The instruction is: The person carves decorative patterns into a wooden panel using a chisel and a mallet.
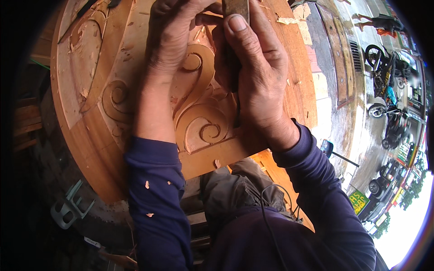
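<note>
Currently, the right hand has its fingers closed around a flat-sided tool, thumb pressed on it, above the carved wooden panel, beyond the scroll at its near edge. Beside it bends the left hand; whether its fingers pinch anything, I cannot tell.

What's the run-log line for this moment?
right hand: holding flat tool | left hand: near tool, over carved panel | shavings: on panel, left sleeve
</note>
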